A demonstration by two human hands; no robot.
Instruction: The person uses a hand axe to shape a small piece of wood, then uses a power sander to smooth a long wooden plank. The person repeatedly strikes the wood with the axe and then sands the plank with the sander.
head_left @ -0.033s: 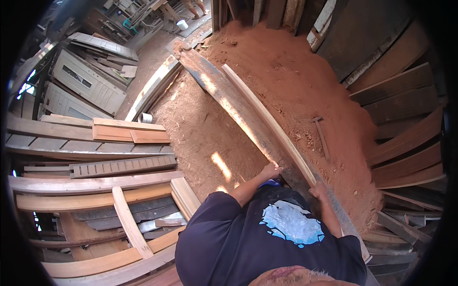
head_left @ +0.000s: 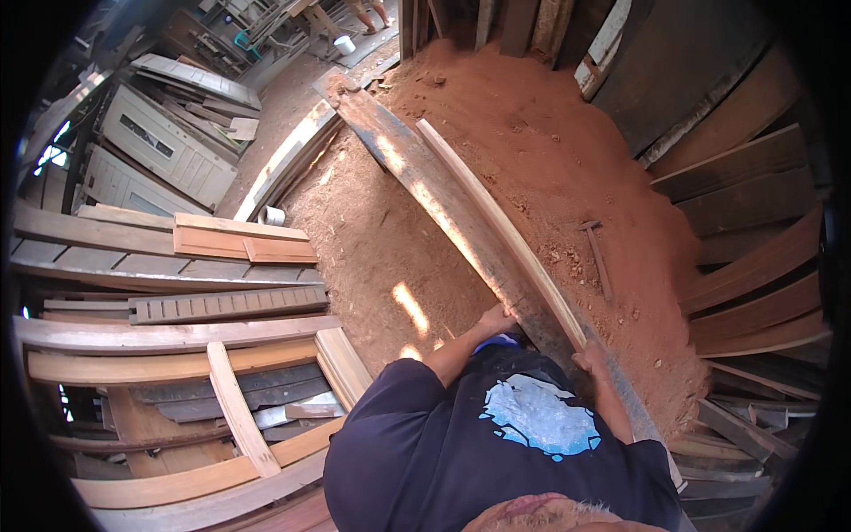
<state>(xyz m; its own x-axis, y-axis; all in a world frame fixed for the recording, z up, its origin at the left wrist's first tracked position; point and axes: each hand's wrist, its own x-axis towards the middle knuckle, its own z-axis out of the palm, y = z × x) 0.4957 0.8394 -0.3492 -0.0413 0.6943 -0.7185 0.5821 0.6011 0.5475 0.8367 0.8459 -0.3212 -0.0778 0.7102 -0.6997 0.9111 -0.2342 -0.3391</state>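
A long, worn wooden bench plank (head_left: 443,208) runs from the far left toward my body. Along its right side lies a pale timber strip (head_left: 483,202), its near end at my right hand (head_left: 591,356). The fingers of that hand are closed round this end. My left hand (head_left: 498,319) is at the left edge of the bench plank, close to my waist. Its fingers look curled in, and what they hold, if anything, is too small to make out.
A hammer-like tool (head_left: 597,259) lies on the reddish sawdust heap (head_left: 550,151) at right. Stacked timber frames (head_left: 177,365) and panelled doors (head_left: 160,142) fill the left side. Dark boards (head_left: 740,182) lean at right. A white bucket (head_left: 344,45) and another person's legs (head_left: 370,16) appear far off.
My left hand has shifted slightly left, and its fingers show less over the plank. The right hand stays at the strip's end. The whole view has moved a little.
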